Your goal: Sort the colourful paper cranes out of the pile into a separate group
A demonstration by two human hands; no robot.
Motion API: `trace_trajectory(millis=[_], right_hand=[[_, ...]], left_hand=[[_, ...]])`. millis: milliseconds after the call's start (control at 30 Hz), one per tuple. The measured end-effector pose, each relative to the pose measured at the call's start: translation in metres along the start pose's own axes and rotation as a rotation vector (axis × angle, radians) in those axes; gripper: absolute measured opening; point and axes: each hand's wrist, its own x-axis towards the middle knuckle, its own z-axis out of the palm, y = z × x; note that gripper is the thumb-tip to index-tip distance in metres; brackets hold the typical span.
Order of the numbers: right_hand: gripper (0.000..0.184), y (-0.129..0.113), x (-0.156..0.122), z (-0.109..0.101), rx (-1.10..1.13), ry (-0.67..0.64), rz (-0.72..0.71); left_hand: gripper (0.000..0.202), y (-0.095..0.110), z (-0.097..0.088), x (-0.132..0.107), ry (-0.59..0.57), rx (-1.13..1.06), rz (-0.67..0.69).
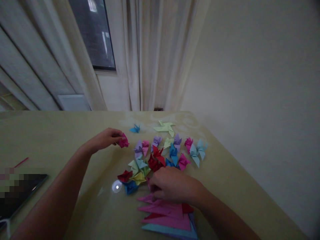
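My left hand [110, 138] is closed at the left of the group, fingers and thumb pinching a magenta origami crane [123, 141] above the table. My right hand [172, 184] reaches over the near side of the group with curled fingers; what they grip, if anything, is hidden. A bit of pink paper [148, 182] shows beside its fingertips. Around it lie red cranes [158, 156], blue cranes [173, 152] and a yellow crane [139, 178]. Below the right hand is a stack of folded pink paper pieces [170, 210], with a light blue piece [165, 229] nearest me.
A pale green pinwheel-shaped paper [165, 127] and a small blue crane [135, 128] lie farther back. A round white disc [116, 186] sits left of the group. At the left are a dark-screened device [27, 190] and a thin red stick [21, 162]. Curtains [160, 56] hang behind the table.
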Motion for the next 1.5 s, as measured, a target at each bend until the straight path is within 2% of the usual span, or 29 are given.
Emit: trace_trajectory(millis=[100, 167, 233, 333, 500, 667, 800, 1000, 1133, 1367, 1500], right_hand=[[0.009, -0.002, 0.002, 0.005, -0.067, -0.004, 0.035], [0.009, -0.002, 0.004, 0.009, -0.101, 0.001, 0.046], [0.009, -0.002, 0.006, 0.013, -0.122, 0.012, 0.031], [0.012, -0.002, 0.006, 0.016, -0.136, 0.033, 0.005], [0.016, -0.002, 0.001, 0.007, -0.067, 0.015, -0.027], [0.017, -0.001, 0.0, 0.0, 0.046, -0.051, -0.109], [0.018, -0.001, 0.003, 0.003, 0.037, -0.087, -0.123], [0.019, -0.002, 0.004, 0.004, 0.004, -0.092, -0.121], [0.018, -0.001, 0.004, 0.004, 0.002, -0.073, -0.102], [0.019, -0.003, 0.005, 0.001, 0.031, -0.112, -0.079], [0.019, -0.001, 0.005, 0.002, 0.03, -0.113, -0.077]], left_hand=[[0.037, 0.007, 0.003, -0.006, -0.237, 0.01, -0.045], [0.044, 0.009, 0.006, -0.009, -0.301, 0.026, -0.088], [0.05, 0.009, 0.008, -0.011, -0.297, 0.029, -0.099], [0.043, 0.01, 0.008, -0.01, -0.288, 0.021, -0.089], [0.043, 0.011, 0.007, -0.009, -0.259, 0.055, -0.061], [0.046, 0.01, 0.008, -0.01, -0.276, 0.024, -0.078], [0.048, 0.013, 0.009, -0.011, -0.259, 0.046, -0.079], [0.048, 0.013, 0.005, -0.009, -0.12, 0.064, -0.085], [0.046, 0.006, 0.0, -0.011, -0.054, -0.015, -0.183], [0.04, -0.004, 0.001, -0.014, -0.162, 0.053, -0.31], [0.054, 0.005, 0.01, -0.017, -0.23, -0.134, -0.303]])
